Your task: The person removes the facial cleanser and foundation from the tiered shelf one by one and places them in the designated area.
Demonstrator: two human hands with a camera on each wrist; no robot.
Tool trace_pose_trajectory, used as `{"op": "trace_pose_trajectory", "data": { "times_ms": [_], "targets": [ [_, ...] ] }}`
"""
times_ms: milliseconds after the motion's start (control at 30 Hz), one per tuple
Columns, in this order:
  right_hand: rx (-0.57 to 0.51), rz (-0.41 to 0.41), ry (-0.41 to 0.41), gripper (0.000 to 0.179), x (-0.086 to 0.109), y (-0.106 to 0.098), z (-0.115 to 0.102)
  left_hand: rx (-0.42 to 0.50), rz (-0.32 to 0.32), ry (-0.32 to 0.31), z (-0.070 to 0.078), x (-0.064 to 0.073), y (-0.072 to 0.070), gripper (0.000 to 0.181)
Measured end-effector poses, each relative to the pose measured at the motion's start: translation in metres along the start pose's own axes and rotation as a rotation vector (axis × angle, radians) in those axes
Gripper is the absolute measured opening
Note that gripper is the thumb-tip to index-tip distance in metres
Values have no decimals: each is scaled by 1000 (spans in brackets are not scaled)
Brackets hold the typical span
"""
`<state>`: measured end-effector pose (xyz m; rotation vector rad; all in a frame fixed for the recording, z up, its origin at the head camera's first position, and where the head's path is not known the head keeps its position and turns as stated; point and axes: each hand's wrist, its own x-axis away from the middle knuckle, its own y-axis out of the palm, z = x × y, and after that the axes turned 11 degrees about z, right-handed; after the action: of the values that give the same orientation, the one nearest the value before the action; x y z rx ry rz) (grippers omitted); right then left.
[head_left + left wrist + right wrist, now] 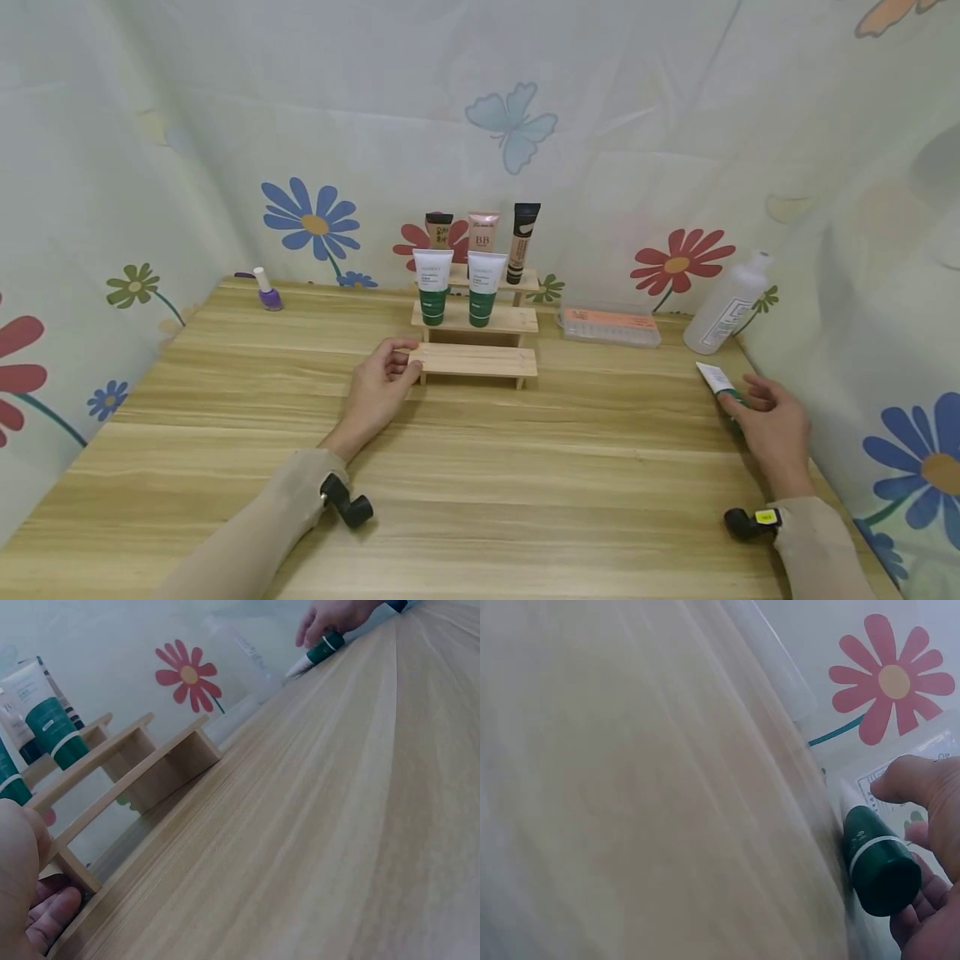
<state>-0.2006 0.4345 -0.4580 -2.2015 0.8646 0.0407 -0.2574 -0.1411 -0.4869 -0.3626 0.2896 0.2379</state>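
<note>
With thumb and fingers my left hand (378,387) grips the left end of the lowest step of a three-tier wooden display stand (472,360). Two white-and-green squeeze tubes (432,287) stand cap-down on its middle step. Behind them, on the top step, are a pink BB cream tube (482,229), a black-and-beige tube (522,242) and a dark-topped tube (439,227). At the table's right side my right hand (772,425) is over another white-and-green squeeze tube (881,862). Its fingers curve beside the green cap, and a gap shows between thumb and tube.
A clear plastic case (609,325) with an orange label lies right of the stand. Beside it a translucent white bottle (727,304) leans at the back right. A purple nail polish bottle (268,296) stands at the back left. Flower-printed cloth (585,83) surrounds the table.
</note>
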Motion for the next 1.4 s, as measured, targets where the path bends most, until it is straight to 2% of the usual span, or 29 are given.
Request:
{"op": "trace_pose_trajectory", "data": {
  "times_ms": [400,633,833,933,1067,1300,1400],
  "targets": [
    [-31,56,41,69,-4,0,-12,-1,-7,1,1,0,-1,30],
    [-153,125,27,67,0,1,-39,10,-2,17,0,-1,-1,29],
    [-285,168,-33,64,0,10,-65,12,0,17,0,-1,-1,30],
    [-361,174,-71,63,3,16,-82,4,-1,13,0,0,-2,30],
    [-430,167,-82,60,9,29,-107,-9,-6,6,2,1,-2,30],
    [-574,133,-177,59,19,64,-147,-13,-9,0,2,1,-2,31],
    [-645,106,-191,59,25,76,-165,-16,-12,1,1,1,-1,30]
  ]
}}
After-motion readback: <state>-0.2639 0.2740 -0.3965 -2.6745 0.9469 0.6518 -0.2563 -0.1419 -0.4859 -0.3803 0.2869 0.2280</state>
